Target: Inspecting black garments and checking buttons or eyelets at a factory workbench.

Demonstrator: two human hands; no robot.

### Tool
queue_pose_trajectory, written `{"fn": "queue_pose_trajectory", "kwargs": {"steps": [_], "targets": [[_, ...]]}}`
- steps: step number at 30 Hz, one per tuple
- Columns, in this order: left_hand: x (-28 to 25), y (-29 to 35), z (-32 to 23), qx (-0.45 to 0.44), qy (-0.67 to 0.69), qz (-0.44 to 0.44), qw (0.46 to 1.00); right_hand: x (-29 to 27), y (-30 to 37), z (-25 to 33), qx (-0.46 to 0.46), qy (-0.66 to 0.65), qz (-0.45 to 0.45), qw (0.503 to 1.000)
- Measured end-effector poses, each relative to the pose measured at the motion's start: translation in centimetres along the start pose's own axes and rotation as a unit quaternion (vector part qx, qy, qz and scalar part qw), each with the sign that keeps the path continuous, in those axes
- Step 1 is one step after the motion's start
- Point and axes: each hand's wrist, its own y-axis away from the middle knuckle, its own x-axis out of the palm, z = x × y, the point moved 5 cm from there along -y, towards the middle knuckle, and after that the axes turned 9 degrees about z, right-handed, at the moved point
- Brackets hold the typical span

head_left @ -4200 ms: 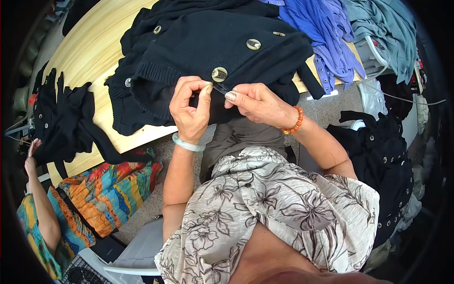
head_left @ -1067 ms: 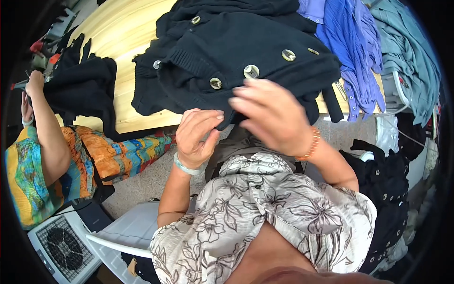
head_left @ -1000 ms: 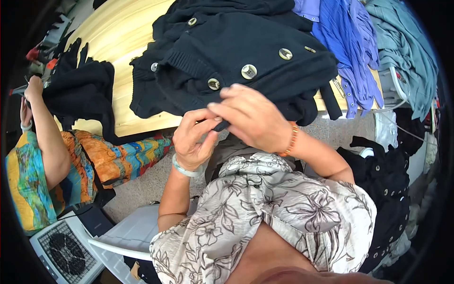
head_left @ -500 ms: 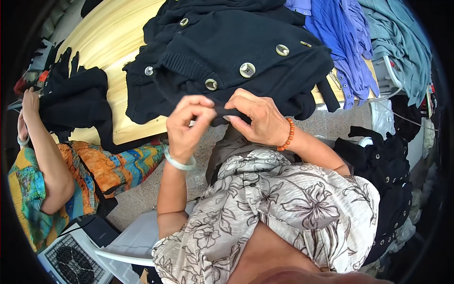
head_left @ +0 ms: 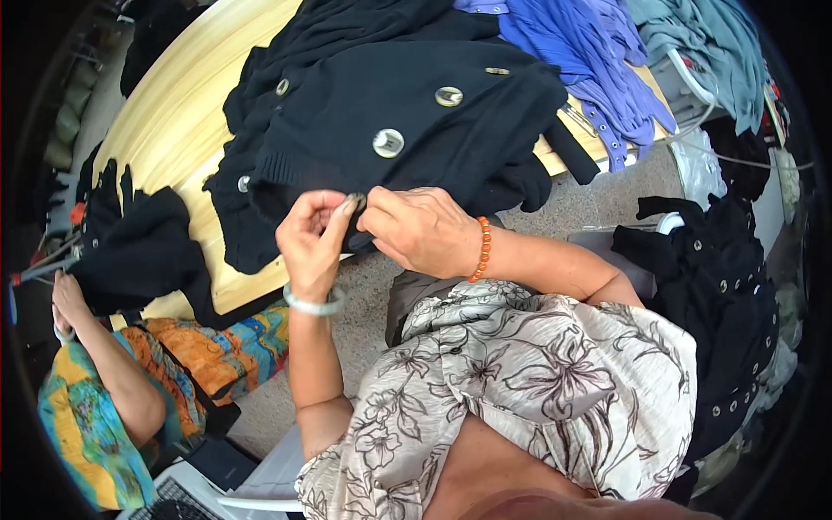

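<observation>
A black knitted cardigan [head_left: 338, 104] with large brown-and-cream buttons is spread over the near edge of the table. At its near edge my left hand [head_left: 310, 241] pinches a button [head_left: 358, 200] between thumb and fingers. Close against it, my right hand [head_left: 420, 227] has its fingertips closed on the cardigan's edge beside that button. The fingers partly hide the button and the cloth under it. Other large buttons, such as the round one [head_left: 388, 143] just beyond my hands, lie face up on the knit.
Purple-blue garments [head_left: 555, 52] and a teal garment [head_left: 706, 61] lie at the far right. Black buttoned garments [head_left: 715, 321] hang at my right. At the left, a co-worker's hand [head_left: 71, 303] is by a black garment [head_left: 143, 247] on the pale wooden table [head_left: 186, 104].
My hands have moved left relative to my body and closed around a button at the cardigan's edge. Half a second ago they held a strip of the black cloth. The view has shifted.
</observation>
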Motion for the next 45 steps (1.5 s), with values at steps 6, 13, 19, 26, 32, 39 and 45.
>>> {"fn": "queue_pose_trajectory", "kwargs": {"steps": [6,13,19,26,32,39,45], "targets": [[-1.0,1.3,-1.0,-0.03,0.106,-0.001,0.994,-0.9,-0.7,0.7,0.024,0.019,-0.055,0.998],[-0.6,1.0,-0.3,-0.062,0.161,0.03,0.985,-0.5,-0.5,0.6,-0.016,0.048,-0.041,0.998],[-0.5,1.8,-1.2,-0.06,0.111,0.062,0.99,0.1,-1.0,-0.9,-0.011,0.002,0.042,0.999],[0.0,2.9,-2.7,0.102,-0.133,0.061,0.984,-0.8,-1.3,-1.5,-0.005,-0.092,0.037,0.995],[1.2,3.1,-3.4,0.193,-0.275,-0.039,0.941,-1.1,-1.4,-1.9,0.0,-0.15,0.051,0.987],[1.2,2.3,-2.1,0.153,-0.168,-0.068,0.972,-1.0,-1.6,-1.9,0.016,-0.154,0.001,0.988],[1.0,2.7,-2.0,0.125,-0.135,-0.052,0.982,-0.9,-1.3,-1.9,0.04,-0.188,0.003,0.981]]}}
